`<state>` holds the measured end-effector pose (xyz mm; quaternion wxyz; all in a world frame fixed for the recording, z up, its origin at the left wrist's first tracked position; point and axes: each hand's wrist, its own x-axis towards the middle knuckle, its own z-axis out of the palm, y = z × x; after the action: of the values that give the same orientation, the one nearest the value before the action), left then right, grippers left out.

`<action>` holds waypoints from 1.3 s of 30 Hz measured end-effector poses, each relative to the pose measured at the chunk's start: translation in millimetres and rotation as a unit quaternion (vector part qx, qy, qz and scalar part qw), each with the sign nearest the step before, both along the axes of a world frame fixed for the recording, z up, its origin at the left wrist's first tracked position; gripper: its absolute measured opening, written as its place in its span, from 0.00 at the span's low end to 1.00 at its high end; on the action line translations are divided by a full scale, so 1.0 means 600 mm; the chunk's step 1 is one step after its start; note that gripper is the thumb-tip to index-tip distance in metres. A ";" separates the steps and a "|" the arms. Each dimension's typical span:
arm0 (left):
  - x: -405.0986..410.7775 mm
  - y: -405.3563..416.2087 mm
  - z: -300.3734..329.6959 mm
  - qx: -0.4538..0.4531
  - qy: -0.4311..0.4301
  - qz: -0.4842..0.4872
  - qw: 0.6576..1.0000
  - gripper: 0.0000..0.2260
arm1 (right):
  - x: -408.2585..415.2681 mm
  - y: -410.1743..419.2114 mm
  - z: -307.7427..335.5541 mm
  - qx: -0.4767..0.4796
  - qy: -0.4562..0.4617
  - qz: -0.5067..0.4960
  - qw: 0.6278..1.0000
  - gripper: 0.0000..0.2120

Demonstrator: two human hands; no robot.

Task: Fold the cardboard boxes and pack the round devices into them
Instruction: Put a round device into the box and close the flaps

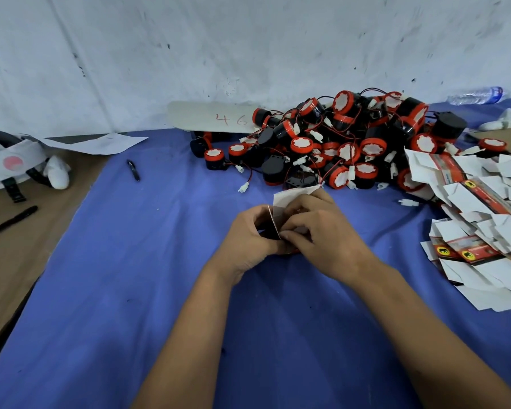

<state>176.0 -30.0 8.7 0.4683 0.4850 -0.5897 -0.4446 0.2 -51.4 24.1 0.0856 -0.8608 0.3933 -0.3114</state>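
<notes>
Cardboard box [281,206], half folded, sits at centre frame between our left hand [248,231] and right hand [316,228], just above the blue cloth [130,290] covering the table [27,231]. Fingers [292,236] of both hands are clamped on its thin flaps; whether a device is already inside, we cannot tell. We judge the card light, stiff along its creases and easily crushed, best pinched at flap edges. Round devices [337,143], hard-cased with trailing wires that look likely to snag, are heaped at upper centre right; flat boxes [484,216] spill along the right edge. Open cloth lies at lower left; a pen [133,170] rests at upper left.
</notes>
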 end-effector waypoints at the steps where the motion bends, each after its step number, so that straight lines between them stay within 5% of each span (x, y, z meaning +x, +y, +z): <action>1: 0.001 -0.001 0.000 0.000 0.002 -0.001 1.000 0.23 | -0.002 0.001 -0.001 0.002 0.015 0.004 1.000 0.06; 5: 0.001 -0.002 -0.002 0.000 0.000 0.002 1.000 0.24 | -0.005 0.005 -0.002 0.003 0.068 0.009 0.998 0.15; 9: 0.002 0.000 -0.002 0.004 0.003 -0.006 1.000 0.24 | -0.008 0.004 0.000 0.008 0.087 0.009 0.996 0.14; 14: 0.006 0.001 -0.001 0.011 -0.008 -0.008 1.000 0.25 | -0.026 0.010 0.006 -0.174 -0.205 -0.082 0.960 0.04; 16: 0.005 0.001 -0.001 0.016 -0.016 -0.015 1.000 0.27 | -0.037 0.002 0.001 -0.109 -0.291 -0.153 0.938 0.06; 18: 0.000 0.002 0.001 0.024 0.022 -0.035 0.999 0.26 | -0.042 -0.008 -0.013 0.058 -0.321 -0.183 0.928 0.06; 23: -0.019 0.001 0.008 0.067 0.204 -0.055 0.975 0.17 | -0.038 -0.018 -0.036 0.265 -0.340 -0.054 0.901 0.10; 31: -0.054 0.002 -0.002 0.029 0.133 0.077 0.988 0.11 | -0.033 -0.012 -0.036 0.233 -0.322 0.004 0.918 0.20; 35: -0.050 0.004 -0.002 0.000 0.092 0.072 0.993 0.14 | -0.032 -0.008 -0.034 0.210 -0.331 0.031 0.919 0.18; 39: -0.044 0.004 0.000 0.021 0.139 0.042 0.989 0.11 | -0.032 -0.010 -0.036 0.224 -0.349 0.037 0.909 0.16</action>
<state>149.9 -27.4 8.4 0.5538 0.4525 -0.4888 -0.4996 -19.1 -57.4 2.3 0.4197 -0.6690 0.3660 -0.4922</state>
